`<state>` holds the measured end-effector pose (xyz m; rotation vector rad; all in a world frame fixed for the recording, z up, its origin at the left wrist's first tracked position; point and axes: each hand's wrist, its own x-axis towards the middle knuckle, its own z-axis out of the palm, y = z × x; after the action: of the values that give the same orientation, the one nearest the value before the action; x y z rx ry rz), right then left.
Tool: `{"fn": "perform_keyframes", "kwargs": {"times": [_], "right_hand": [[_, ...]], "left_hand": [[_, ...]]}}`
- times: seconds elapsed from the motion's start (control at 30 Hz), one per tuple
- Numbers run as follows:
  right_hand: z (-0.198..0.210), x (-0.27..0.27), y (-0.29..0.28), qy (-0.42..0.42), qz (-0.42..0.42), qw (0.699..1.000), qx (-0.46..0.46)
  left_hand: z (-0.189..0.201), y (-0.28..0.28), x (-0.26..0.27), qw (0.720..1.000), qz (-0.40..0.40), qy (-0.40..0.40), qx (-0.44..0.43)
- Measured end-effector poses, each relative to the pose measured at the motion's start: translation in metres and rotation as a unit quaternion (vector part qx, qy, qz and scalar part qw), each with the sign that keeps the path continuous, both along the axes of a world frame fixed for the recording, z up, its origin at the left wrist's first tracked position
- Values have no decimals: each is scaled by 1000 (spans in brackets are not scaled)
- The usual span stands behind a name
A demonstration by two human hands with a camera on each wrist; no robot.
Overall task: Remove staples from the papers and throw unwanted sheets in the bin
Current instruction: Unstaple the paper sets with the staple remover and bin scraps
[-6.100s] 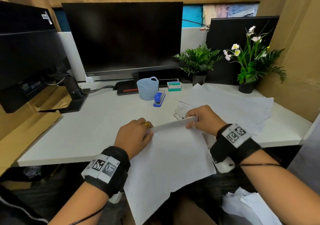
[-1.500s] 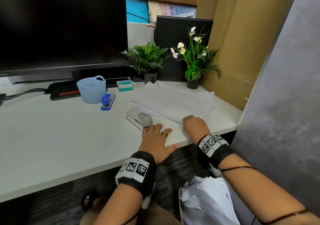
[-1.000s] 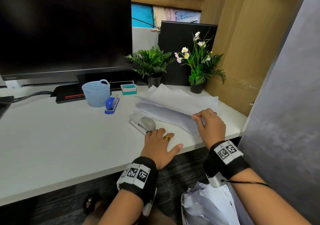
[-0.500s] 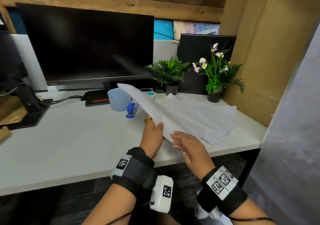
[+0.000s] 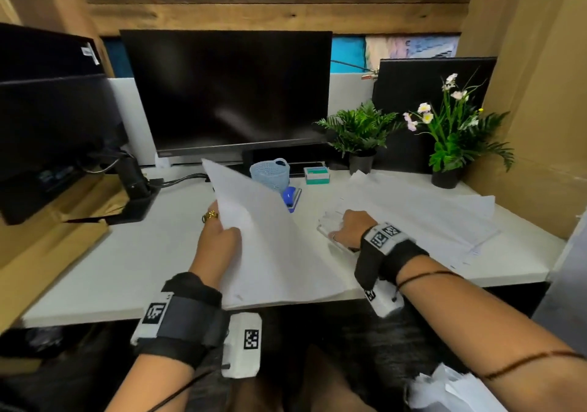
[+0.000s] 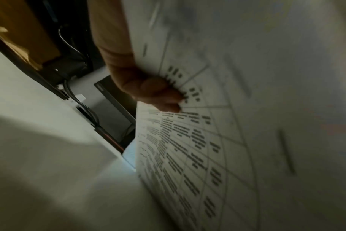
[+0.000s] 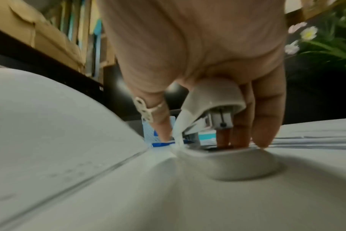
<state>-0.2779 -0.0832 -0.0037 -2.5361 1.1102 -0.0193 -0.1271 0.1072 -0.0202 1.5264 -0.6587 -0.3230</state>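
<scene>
My left hand (image 5: 219, 230) grips a set of white printed papers (image 5: 270, 246) by their left edge and holds them tilted up over the desk's front. In the left wrist view my fingers (image 6: 158, 93) curl onto the papers (image 6: 247, 125), which show a printed table. My right hand (image 5: 349, 227) is down on a white stapler (image 5: 327, 233) lying on the desk beside the paper pile (image 5: 428, 214). In the right wrist view the stapler (image 7: 213, 100) has its top arm in my palm, thumb on one side and fingers on the other.
A blue stapler (image 5: 290, 197), a blue mesh basket (image 5: 270, 173) and a staple box (image 5: 316, 175) stand behind the papers. A monitor (image 5: 228, 94) and two potted plants (image 5: 359, 132) line the back. Crumpled sheets fill the bin (image 5: 451, 392) at lower right, below the desk.
My right hand has let go of the papers and moved right onto the white stapler. The left hand keeps the papers and has carried them left.
</scene>
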Motion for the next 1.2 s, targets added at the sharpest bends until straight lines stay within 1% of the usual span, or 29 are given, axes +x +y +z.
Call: {"fn": "perform_keyframes", "kwargs": {"times": [0.1, 0.13, 0.2, 0.27, 0.3, 0.33, 0.4, 0.47, 0.5, 0.53, 0.57, 0.6, 0.63, 0.7, 0.73, 0.77, 0.83, 0.87, 0.9, 0.97, 1.03, 1.13, 1.2], "right_hand": [[5, 6, -3, 49, -12, 999, 10], [4, 8, -6, 71, -12, 997, 9], [2, 9, -9, 95, -8, 995, 0], [-2, 11, -14, 102, -11, 995, -10], [-3, 11, -16, 96, -21, 995, -10], [-2, 10, -17, 77, -35, 996, 3], [4, 7, -17, 13, -64, 997, 40], [12, 5, -15, -95, -85, 988, 89], [15, 5, -13, -166, -92, 974, 123], [20, 4, -8, -242, -94, 952, 161], [24, 3, 0, -309, -88, 925, 203], [28, 3, 8, -364, -77, 893, 254], [32, 2, 16, -411, -59, 855, 311], [35, 2, 32, -470, -22, 783, 408], [33, 4, 39, -483, -11, 764, 428], [29, 6, 42, -487, -2, 769, 415], [21, 8, 46, -467, 17, 821, 327], [18, 8, 47, -459, 25, 841, 285], [14, 6, 46, -459, 33, 849, 258], [7, 2, 40, -473, 49, 851, 222], [1, -2, 33, -477, 63, 855, 193], [-2, -5, 26, -460, 83, 867, 172], [-3, -6, 24, -454, 96, 869, 170]], "left_hand": [[-17, 12, 4, 991, 80, -33, 99], [-24, 16, 6, 987, 94, -51, 123], [-32, 22, 8, 978, 88, -81, 169], [-39, 26, 12, 972, 63, -87, 211], [-42, 29, 16, 964, 46, -100, 242], [-45, 31, 19, 956, 19, -110, 272], [-45, 33, 20, 944, -50, -132, 298], [-41, 31, 15, 928, -101, -169, 316], [-38, 29, 10, 914, -113, -206, 330], [-36, 25, 5, 899, -118, -240, 347], [-33, 20, 0, 890, -122, -266, 348], [-31, 16, -4, 887, -131, -273, 349], [-30, 10, -7, 886, -142, -280, 340], [-28, 0, -15, 878, -165, -300, 334], [-27, -5, -21, 871, -175, -312, 337], [-26, -11, -28, 865, -182, -325, 337], [-22, -21, -43, 854, -186, -356, 331], [-21, -26, -48, 853, -188, -363, 326], [-20, -28, -53, 854, -190, -367, 316], [-18, -32, -60, 858, -198, -369, 299], [-17, -34, -63, 853, -205, -379, 293], [-16, -38, -67, 845, -200, -395, 299], [-16, -40, -68, 849, -197, -393, 292]]}}
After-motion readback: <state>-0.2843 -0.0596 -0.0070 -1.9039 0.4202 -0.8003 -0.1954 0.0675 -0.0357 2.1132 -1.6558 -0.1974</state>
